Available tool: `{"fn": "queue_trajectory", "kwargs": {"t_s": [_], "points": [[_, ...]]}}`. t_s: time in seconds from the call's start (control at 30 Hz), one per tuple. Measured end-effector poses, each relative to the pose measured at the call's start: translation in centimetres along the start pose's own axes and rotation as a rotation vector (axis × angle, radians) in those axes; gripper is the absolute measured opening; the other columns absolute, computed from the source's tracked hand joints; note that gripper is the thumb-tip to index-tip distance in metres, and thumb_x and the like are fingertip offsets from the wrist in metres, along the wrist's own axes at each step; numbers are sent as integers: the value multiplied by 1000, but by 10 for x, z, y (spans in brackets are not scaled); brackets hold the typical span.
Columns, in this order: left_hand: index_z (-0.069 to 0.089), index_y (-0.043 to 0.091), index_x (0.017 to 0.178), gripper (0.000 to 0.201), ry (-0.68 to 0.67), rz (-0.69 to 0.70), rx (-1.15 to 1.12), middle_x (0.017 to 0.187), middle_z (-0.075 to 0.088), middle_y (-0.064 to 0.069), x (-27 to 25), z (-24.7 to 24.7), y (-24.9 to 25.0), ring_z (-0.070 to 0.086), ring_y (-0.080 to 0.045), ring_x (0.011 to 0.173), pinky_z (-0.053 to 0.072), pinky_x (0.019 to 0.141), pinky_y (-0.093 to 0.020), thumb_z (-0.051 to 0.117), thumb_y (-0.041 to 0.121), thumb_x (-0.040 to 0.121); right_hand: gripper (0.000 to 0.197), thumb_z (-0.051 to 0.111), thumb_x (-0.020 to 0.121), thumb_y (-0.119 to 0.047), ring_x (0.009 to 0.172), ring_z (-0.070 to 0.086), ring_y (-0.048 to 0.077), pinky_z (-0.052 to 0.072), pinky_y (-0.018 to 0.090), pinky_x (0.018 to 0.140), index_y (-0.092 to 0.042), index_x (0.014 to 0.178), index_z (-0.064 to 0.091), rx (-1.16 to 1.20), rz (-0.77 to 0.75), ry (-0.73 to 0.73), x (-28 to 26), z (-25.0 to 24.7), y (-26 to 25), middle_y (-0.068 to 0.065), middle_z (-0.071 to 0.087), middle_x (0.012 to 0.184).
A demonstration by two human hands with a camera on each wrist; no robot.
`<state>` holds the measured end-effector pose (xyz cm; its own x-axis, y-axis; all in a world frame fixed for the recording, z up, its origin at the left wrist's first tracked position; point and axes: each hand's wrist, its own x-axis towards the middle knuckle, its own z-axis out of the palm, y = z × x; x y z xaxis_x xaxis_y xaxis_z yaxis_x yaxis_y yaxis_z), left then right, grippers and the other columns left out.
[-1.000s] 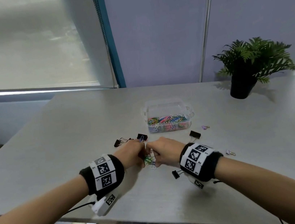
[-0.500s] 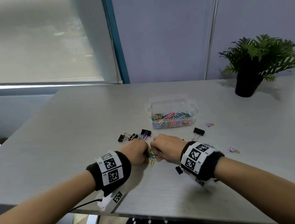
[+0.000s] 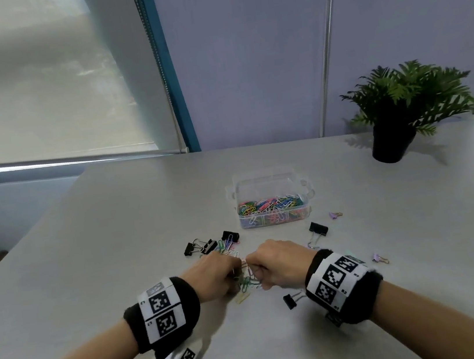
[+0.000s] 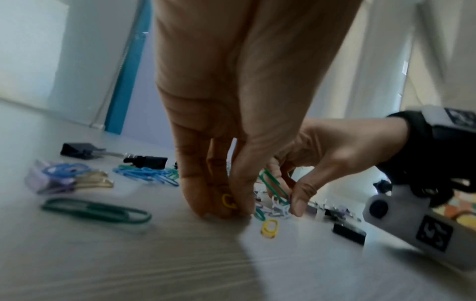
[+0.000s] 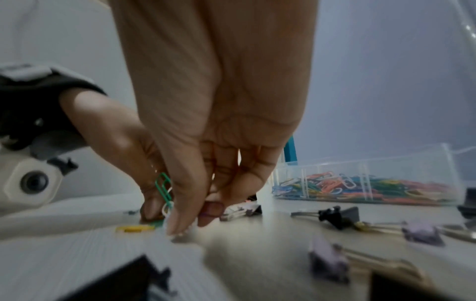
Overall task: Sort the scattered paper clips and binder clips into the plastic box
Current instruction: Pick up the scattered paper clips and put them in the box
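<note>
Paper clips (image 3: 245,281) multicoloured, pinched by both hands

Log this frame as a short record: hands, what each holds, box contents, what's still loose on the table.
left hand: fingertips down on the table, pinching small paper clips, one yellow
right hand: pinching paper clips, a green one standing up between its fingers
box: clear, open, on the table beyond the hands; holds coloured paper clips only, as far as visible
loose paper clips: pile between the hands; more near the black binder clips
loose binder clips: black ones; small purple ones
plant: far right corner
</note>
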<state>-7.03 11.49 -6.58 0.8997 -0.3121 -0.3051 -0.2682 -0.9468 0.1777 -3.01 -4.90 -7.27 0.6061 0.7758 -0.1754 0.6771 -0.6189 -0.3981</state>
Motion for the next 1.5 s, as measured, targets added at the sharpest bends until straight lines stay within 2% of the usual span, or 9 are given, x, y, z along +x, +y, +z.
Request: {"fn": "queue_trajectory", "kwargs": {"t_s": [0.1, 0.23, 0.33, 0.63, 0.83, 1.03, 1.27, 1.37, 1.5], "points": [[63, 5, 90, 12, 2, -2, -182, 88, 72, -9, 2, -6, -7, 57, -8, 68, 37, 57, -3, 56, 0, 82, 25, 71, 72, -8, 71, 52, 11, 40, 27, 58, -22, 69, 51, 85, 15, 27, -5, -11, 12, -7, 59, 73], [65, 13, 85, 15, 84, -15, -320, 75, 64, 4, -1, -26, -21, 63, -9, 66, 50, 68, -17, 55, 2, 85, 20, 71, 74, -9, 58, 49, -2, 39, 12, 55, -19, 71, 54, 251, 73, 52, -21, -29, 31, -11, 54, 65], [65, 18, 83, 17, 180, -6, -393, 70, 63, 11, 3, -55, -25, 57, 6, 57, 49, 65, -9, 55, 5, 87, 27, 73, 74, -7, 54, 52, -6, 39, 7, 55, -22, 65, 52, 340, 118, 118, -25, -48, 47, -11, 56, 63], [70, -4, 98, 17, 318, -13, -548, 72, 67, -5, 102, -95, -15, 58, 7, 45, 50, 55, -4, 62, 1, 85, 27, 72, 75, -11, 75, 53, 17, 42, 29, 68, -23, 66, 49, 18, 276, 300, 36, -94, 90, -8, 55, 69], [65, 9, 115, 28, 240, -45, -294, 117, 67, -9, 105, -93, -8, 61, -20, 105, 42, 90, -21, 60, 15, 88, 14, 64, 82, -18, 90, 57, 25, 43, 33, 70, -18, 81, 51, -187, 332, 225, 47, -82, 89, 4, 62, 97], [67, 6, 104, 21, 111, -50, -135, 107, 69, -9, 33, -52, -14, 63, -21, 99, 36, 76, -13, 61, 13, 86, 18, 64, 83, -19, 99, 53, 17, 31, 24, 68, -16, 99, 56, -179, -49, 148, 17, -49, 41, -2, 54, 103], [47, 1, 109, 70, 12, -215, -152, 103, 41, -4, -8, 2, 10, 39, -16, 96, 36, 85, -25, 77, 47, 65, 61, 76, 70, -32, 112, 42, 23, 43, 38, 86, -7, 117, 45, -172, -42, -117, 25, -13, -7, 7, 45, 122], [48, 1, 109, 75, 6, -230, -83, 110, 42, -8, -5, 9, 15, 39, -22, 107, 36, 95, -30, 78, 50, 60, 56, 77, 70, -23, 112, 43, 24, 43, 40, 87, -6, 113, 45, -166, -43, -106, 30, -12, -8, 9, 47, 121], [56, 2, 105, 57, 101, -226, -201, 108, 52, -12, 1, 7, 11, 48, -23, 101, 38, 83, -29, 81, 33, 64, 33, 74, 70, -12, 104, 51, 27, 45, 42, 84, -15, 91, 49, -83, -17, -58, 32, -11, -7, 7, 54, 110]]}}
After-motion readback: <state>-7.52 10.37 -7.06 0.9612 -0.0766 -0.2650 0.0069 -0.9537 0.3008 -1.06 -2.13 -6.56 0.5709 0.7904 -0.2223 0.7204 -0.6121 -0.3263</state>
